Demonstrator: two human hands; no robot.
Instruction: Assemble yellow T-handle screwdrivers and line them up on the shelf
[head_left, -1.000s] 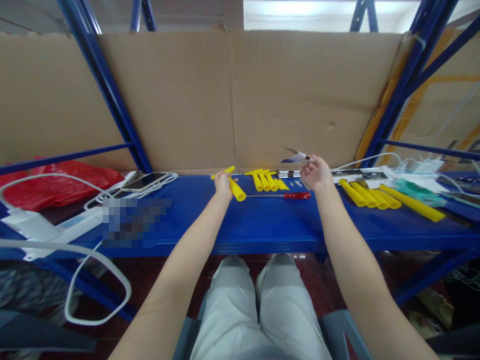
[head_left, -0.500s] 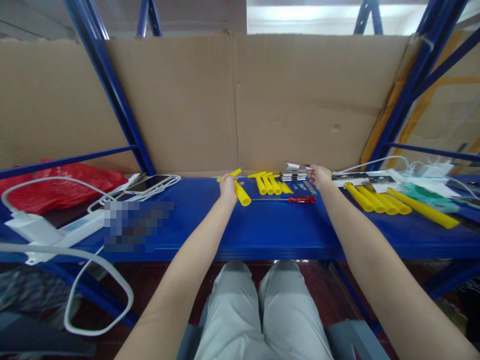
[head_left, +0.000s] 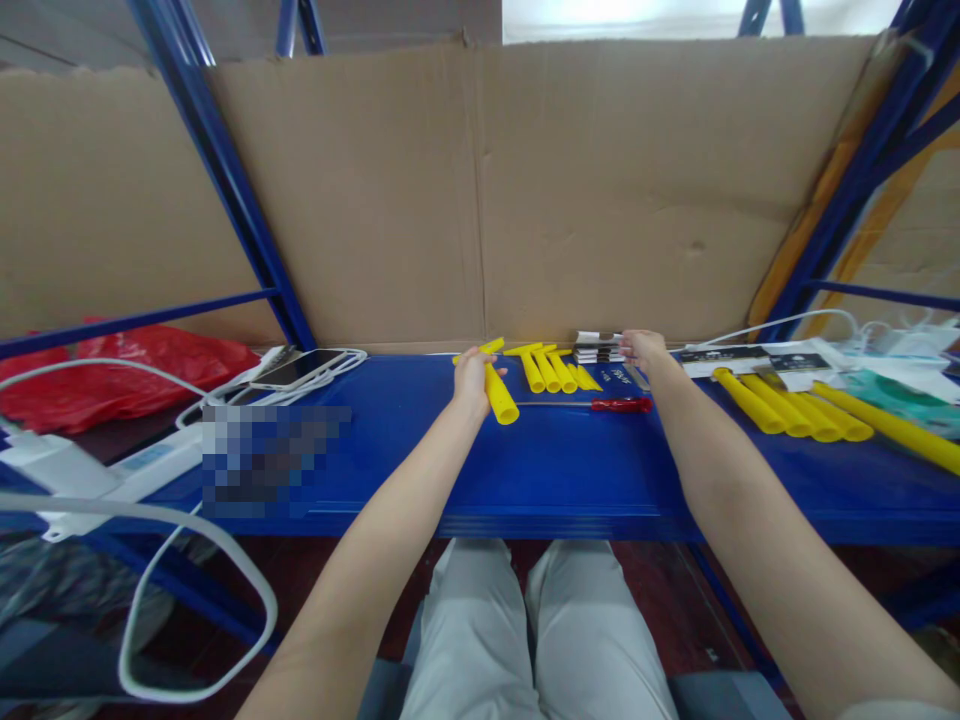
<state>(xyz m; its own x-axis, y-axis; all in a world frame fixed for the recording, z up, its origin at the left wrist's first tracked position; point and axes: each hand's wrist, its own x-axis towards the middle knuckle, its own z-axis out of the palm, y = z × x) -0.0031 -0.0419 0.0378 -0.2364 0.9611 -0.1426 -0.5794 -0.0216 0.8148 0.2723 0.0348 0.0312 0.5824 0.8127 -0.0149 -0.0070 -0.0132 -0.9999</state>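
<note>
My left hand (head_left: 472,380) is closed around a yellow T-shaped plastic tool (head_left: 501,398), whose hollow round handle end faces me. Just to its right, several similar yellow T-shaped tools (head_left: 545,372) lie side by side, with small yellow wedge-like pieces (head_left: 585,377) beside them. At the back, my right hand (head_left: 643,348) pinches the right edge of a black-and-white flat packet (head_left: 598,337) on top of a small stack. The fingertips are partly hidden. A red-handled screwdriver (head_left: 621,405) lies in front, near a dark printed card (head_left: 616,377).
Several yellow tubes (head_left: 780,408) lie at the right beside black-and-white packaging (head_left: 726,358). A phone (head_left: 298,368), white cables, a power strip (head_left: 161,465) and a red plastic bag (head_left: 150,370) occupy the left. Cardboard (head_left: 360,200) walls the back of the blue shelf (head_left: 540,480).
My right hand has lowered the packet from a tilted position onto the stack, where it now lies flat. My left hand keeps its hold on the yellow tool. The view has shifted slightly.
</note>
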